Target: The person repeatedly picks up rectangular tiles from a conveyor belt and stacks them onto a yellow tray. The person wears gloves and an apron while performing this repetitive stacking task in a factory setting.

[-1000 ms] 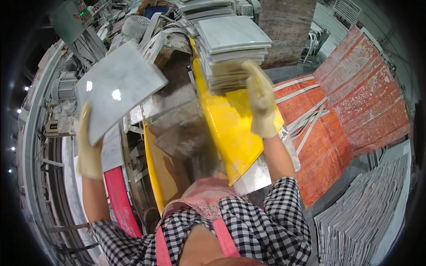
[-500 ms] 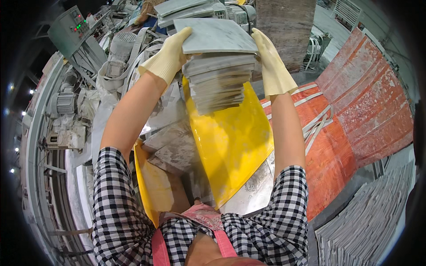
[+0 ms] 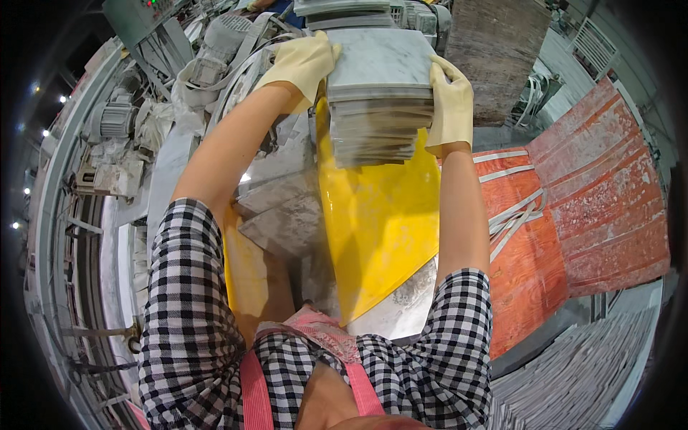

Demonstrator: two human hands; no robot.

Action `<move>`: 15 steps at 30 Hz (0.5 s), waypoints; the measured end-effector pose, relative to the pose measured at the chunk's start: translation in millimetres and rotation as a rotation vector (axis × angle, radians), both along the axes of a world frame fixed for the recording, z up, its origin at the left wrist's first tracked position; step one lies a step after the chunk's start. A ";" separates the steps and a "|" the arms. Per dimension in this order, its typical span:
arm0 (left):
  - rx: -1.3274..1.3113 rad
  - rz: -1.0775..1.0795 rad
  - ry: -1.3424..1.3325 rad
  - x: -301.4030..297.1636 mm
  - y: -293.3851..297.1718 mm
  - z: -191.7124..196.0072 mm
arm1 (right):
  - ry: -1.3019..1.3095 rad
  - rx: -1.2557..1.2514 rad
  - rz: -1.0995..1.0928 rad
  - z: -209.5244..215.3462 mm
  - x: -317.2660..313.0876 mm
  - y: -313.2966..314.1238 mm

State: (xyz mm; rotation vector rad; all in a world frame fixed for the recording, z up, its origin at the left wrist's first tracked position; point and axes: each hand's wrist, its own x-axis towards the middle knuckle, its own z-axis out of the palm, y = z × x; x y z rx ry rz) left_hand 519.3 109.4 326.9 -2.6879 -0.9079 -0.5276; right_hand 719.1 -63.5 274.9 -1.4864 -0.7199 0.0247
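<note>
A grey-white marble tile (image 3: pixel 381 61) lies flat on top of a tall stack of similar tiles (image 3: pixel 380 129), its edges nearly in line with those below. My left hand (image 3: pixel 302 63), in a cream rubber glove, presses its fingers against the tile's left edge near the far corner. At the right edge, my right hand (image 3: pixel 451 99), gloved alike, has bent fingers gripping the tile's side. The undersides of both grips are hidden. Beneath and in front of the stack hangs a yellow sheet (image 3: pixel 383 229).
More slabs (image 3: pixel 347 14) are piled just beyond the stack. A dusty motor (image 3: pixel 115 118) and other machinery line the left. To the right stand a brown board (image 3: pixel 498 57) and an orange-red panel (image 3: pixel 519 272) with white straps. Many thin slabs (image 3: pixel 580 373) fill the lower right.
The top tile has come down from a raised, tilted position onto the stack. Both hands have stayed at its sides, and the view has shifted slightly.
</note>
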 end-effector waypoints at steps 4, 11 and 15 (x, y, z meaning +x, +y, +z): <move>-0.938 0.013 -0.512 -10.4 1.6 -24.6 | 0.000 -0.008 0.013 -6.5 12.4 -0.2; -0.848 -0.257 -0.892 -152.5 -21.7 -113.1 | 0.001 0.081 0.108 8.0 21.8 -17.3; -0.812 0.228 -0.945 -302.8 -54.2 -180.2 | -0.223 0.326 0.015 20.5 -3.1 -67.0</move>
